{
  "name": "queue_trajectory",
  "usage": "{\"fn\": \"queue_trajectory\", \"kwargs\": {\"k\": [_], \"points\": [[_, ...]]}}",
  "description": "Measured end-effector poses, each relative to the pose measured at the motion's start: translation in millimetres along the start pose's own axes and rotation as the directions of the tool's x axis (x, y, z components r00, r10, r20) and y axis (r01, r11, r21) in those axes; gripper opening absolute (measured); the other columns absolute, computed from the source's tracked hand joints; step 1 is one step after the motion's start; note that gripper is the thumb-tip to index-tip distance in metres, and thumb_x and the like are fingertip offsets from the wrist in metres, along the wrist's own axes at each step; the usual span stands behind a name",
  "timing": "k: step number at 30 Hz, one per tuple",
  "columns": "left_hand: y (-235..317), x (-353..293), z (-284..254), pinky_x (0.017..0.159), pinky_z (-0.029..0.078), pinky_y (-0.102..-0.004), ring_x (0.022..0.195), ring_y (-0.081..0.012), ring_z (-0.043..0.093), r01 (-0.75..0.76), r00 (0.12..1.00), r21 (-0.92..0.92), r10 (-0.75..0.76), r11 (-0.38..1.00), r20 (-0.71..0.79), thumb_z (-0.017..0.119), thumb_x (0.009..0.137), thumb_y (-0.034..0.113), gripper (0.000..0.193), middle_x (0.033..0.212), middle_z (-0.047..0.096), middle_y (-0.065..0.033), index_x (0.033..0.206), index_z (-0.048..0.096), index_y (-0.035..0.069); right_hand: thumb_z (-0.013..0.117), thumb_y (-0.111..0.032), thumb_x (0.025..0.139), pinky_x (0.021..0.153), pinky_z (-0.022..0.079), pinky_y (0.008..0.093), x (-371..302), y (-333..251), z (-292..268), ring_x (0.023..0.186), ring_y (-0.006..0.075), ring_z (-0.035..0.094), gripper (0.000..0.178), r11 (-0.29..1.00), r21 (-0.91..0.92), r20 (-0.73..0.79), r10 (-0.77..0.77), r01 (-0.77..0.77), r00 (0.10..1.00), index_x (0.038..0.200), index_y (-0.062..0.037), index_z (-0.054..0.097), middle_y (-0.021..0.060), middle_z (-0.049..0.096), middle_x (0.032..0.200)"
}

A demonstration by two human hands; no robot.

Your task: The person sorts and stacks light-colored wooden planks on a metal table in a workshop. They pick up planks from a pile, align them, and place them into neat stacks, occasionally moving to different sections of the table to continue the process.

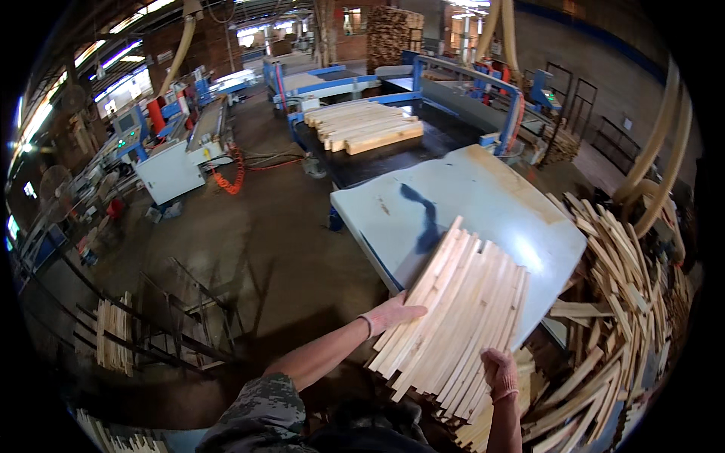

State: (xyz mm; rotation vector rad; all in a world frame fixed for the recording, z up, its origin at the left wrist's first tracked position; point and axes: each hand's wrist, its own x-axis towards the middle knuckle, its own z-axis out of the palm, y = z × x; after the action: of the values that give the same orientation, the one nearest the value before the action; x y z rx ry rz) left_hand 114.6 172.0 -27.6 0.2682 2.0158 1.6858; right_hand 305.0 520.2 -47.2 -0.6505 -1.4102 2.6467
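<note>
A layer of pale wooden strips (461, 317) lies side by side on the near end of a white-topped table (483, 189), their near ends reaching past its edge. My left hand (394, 312), in a pinkish work glove, grips the strips' left edge, its fingertips partly hidden against the wood. At the right edge, toward the near ends, my gloved right hand (500, 371) is closed with curled fingers against the outer strips. More strips (476, 434) show below the near ends.
A stack of wooden strips (362, 124) rests on the dark machine bed (453, 132) beyond the table, under a blue gantry (472, 72). Loose offcuts (612, 264) are heaped at the right. At lower left, metal racks (196, 317) stand near a bundle of strips (113, 336).
</note>
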Motion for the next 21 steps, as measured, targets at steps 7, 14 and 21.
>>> {"fn": "queue_trajectory", "kwargs": {"k": [7, 14, 21], "points": [[111.8, 121.3, -80.6, 0.113, 0.048, -0.0487, 0.135, -0.045, 0.059, 0.034, 0.987, 0.803, -0.147, 0.595, 0.067, 0.072, 0.08, 0.077, 0.113, 0.146, 0.058, -0.03, 0.154, 0.046, -0.005, 0.065, -0.008, 0.101, 0.091, 0.054, 0.0289, 107.7, 27.8, 59.5, 0.094, 0.0147, 0.064, 0.011, 0.97, 0.058, -0.169, -0.224, 0.237, 0.96, 0.102, 0.0013, 0.071, 0.0034, 0.066, 0.096], [134.3, 210.0, -135.8, 0.111, 0.047, -0.051, 0.14, -0.0433, 0.055, 0.041, 0.998, 0.861, -0.064, 0.507, -0.01, 0.067, 0.09, 0.068, 0.114, 0.161, 0.042, -0.029, 0.17, 0.021, 0.001, 0.062, -0.024, 0.108, 0.125, 0.041, 0.0421, 191.3, 15.2, 182.4, 0.142, 0.0346, 0.053, 0.057, 0.987, -0.158, -0.351, -0.092, 0.038, 0.932, 0.149, 0.0126, 0.049, 0.025, 0.057, 0.151], [139.2, 287.3, -238.6, 0.122, 0.029, -0.0595, 0.155, -0.0475, 0.035, -0.077, 0.996, 0.927, 0.068, 0.366, 0.056, 0.061, 0.093, 0.07, 0.114, 0.176, 0.013, -0.0334, 0.171, 0.017, -0.002, 0.064, -0.017, 0.104, 0.1, 0.052, 0.0317, 302.4, 23.8, 317.2, 0.102, 0.0139, 0.064, 0.016, 0.985, 0.116, -0.32, -0.084, 0.127, 0.944, 0.106, -0.0034, 0.072, -0.0004, 0.067, 0.103]]}}
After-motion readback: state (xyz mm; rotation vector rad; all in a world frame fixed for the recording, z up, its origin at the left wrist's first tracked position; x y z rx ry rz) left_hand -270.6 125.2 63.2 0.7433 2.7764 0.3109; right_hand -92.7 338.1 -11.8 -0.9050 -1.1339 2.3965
